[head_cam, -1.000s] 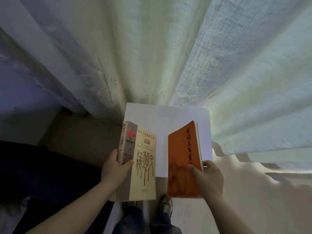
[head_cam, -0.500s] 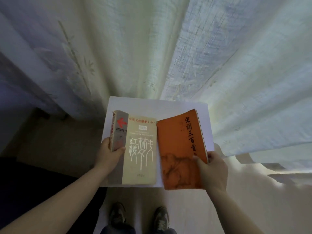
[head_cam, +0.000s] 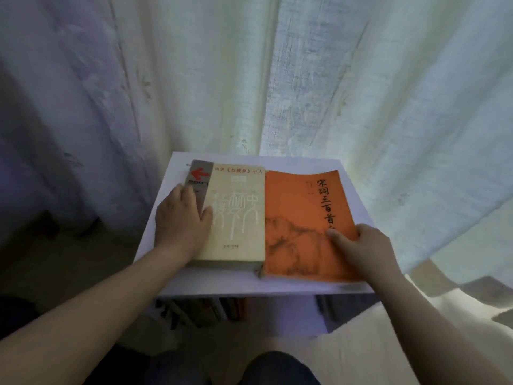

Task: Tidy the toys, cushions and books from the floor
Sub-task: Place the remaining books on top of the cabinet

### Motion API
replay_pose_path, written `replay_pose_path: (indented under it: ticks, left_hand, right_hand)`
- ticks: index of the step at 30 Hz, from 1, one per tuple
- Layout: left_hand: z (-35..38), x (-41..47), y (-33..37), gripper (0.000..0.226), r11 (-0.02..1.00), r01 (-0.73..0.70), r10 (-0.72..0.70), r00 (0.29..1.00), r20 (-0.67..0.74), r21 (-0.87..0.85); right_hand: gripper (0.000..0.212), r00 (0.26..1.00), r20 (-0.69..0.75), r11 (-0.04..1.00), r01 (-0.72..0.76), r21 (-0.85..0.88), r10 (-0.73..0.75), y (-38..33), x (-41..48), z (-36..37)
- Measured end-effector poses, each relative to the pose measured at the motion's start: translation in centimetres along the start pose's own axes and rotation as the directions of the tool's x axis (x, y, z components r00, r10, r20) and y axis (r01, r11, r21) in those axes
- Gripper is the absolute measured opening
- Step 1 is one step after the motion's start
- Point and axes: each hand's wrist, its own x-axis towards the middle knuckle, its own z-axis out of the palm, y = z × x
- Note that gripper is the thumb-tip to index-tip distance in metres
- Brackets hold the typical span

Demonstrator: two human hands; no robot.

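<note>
**Left to right.** The curtain [head_cam: 277, 79] hangs behind the whole scene. The left hand [head_cam: 180, 220] holds the cream book [head_cam: 238, 218] at its spine side. The thumb is spread onto the cover and the other fingers lie together, bent over the spine, their tips out of my sight. The cream book lies flat on the white shelf top [head_cam: 249, 286], its right edge touching the orange book [head_cam: 299, 218], which lies on the same surface. The right hand [head_cam: 363, 251] pinches the orange book at its lower right corner. The thumb presses on the cover, and the other fingers are hidden past the edge, so I cannot tell how they lie. Below the top stands a blurred row of shelved books [head_cam: 200, 312], and the floor [head_cam: 374, 351] shows pale at lower right.

**Step in hand, as I read it:** setting down two books. Both appear to rest fully on the top, so this part of the tidying looks nearly done. The next move calls for both hands to let go without dragging the covers, perhaps after squaring the orange book, which sits slightly askew.
</note>
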Motion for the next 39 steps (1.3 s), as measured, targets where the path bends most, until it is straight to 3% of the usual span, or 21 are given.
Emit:
replay_pose_path:
  ticks: [6,12,16,23,32,34,37,39]
  left_hand:
    - [-2.7,-7.4,1.5,0.046,0.993,-0.116,0.113,0.988,0.104,0.027]
    - [-6.8,-14.0,3.3,0.050,0.928,0.016,0.027,0.993,0.112,-0.371]
    - [-8.0,-16.9,3.9,0.042,0.893,-0.062,0.091,0.995,0.044,-0.446]
    - [-6.7,-18.5,4.9,0.037,0.840,-0.173,0.201,0.980,-0.001,-0.514]
    - [-3.6,-15.8,8.3,0.039,0.825,-0.193,0.276,0.958,0.082,-0.531]
    - [-3.0,-15.3,8.7,0.041,0.834,-0.187,0.285,0.952,0.114,-0.520]
    - [-1.8,-14.6,9.0,0.046,0.858,-0.157,0.277,0.944,0.182,-0.489]
    - [-1.2,-14.7,9.0,0.050,0.886,-0.155,0.281,0.929,0.241,-0.437]
  right_hand:
    - [0.065,0.998,0.021,0.998,0.058,0.002,-0.058,-0.4,-5.9,-2.6]
    - [0.053,0.994,0.004,0.988,0.110,0.105,-0.111,0.3,-13.0,-4.5]
    - [0.058,0.997,-0.003,0.980,0.073,0.185,-0.074,1.9,-15.5,-4.5]
    - [0.060,0.996,-0.084,0.949,0.055,0.309,-0.030,2.8,-14.0,-3.0]
    - [0.086,0.986,0.088,0.864,-0.165,0.476,0.140,2.7,-8.0,-0.4]
    - [0.074,0.984,0.068,0.854,-0.175,0.489,0.163,2.9,-7.5,0.2]
    - [0.027,0.988,0.050,0.874,-0.152,0.461,0.145,3.0,-7.4,0.4]
    - [0.018,0.991,0.031,0.881,-0.130,0.455,0.131,3.2,-7.7,0.1]
